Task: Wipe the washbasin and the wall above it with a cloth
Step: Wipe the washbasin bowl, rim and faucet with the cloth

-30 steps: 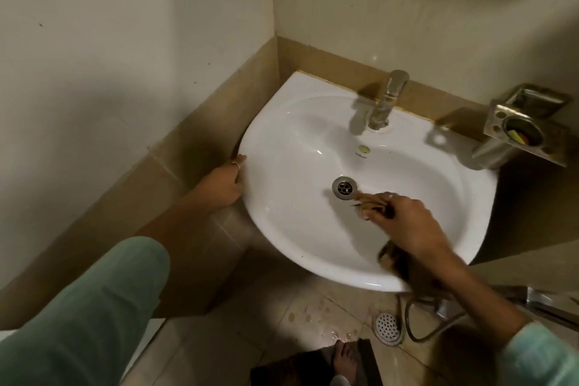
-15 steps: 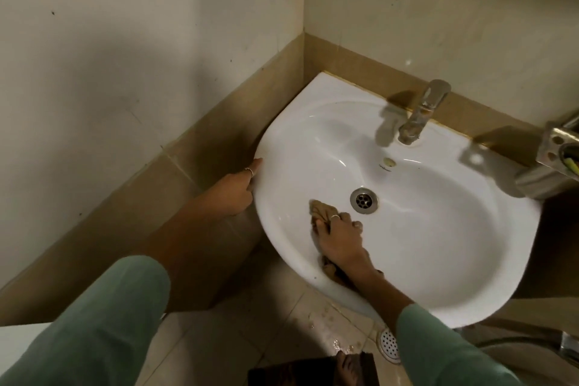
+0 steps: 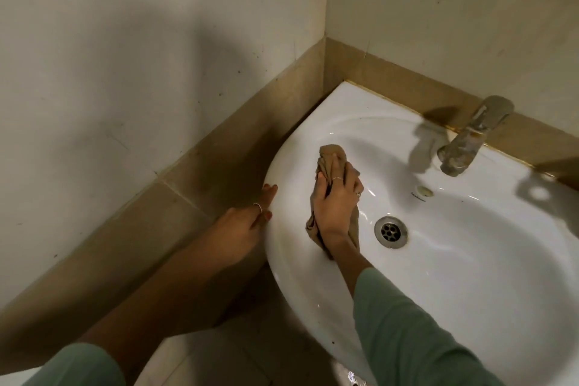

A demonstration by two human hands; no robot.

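Observation:
A white washbasin (image 3: 470, 276) is fixed in a corner, its back edge against the pale wall (image 3: 454, 3). My right hand (image 3: 336, 202) is inside the bowl on its left slope, left of the drain (image 3: 391, 231), and presses a crumpled tan cloth (image 3: 330, 158) against the porcelain. The cloth sticks out beyond my fingertips and below my wrist. My left hand (image 3: 247, 226) grips the outer left rim of the basin, fingers laid along its edge.
A metal tap (image 3: 470, 138) stands at the back of the basin. A band of beige tiles (image 3: 188, 197) runs along both walls at basin height. The left wall (image 3: 125, 56) stands close beside the basin. Floor tiles show below.
My right hand has swept the cloth from right of the drain across to the bowl's left slope and up it. The view has shifted left and closer. My left hand stays on the rim.

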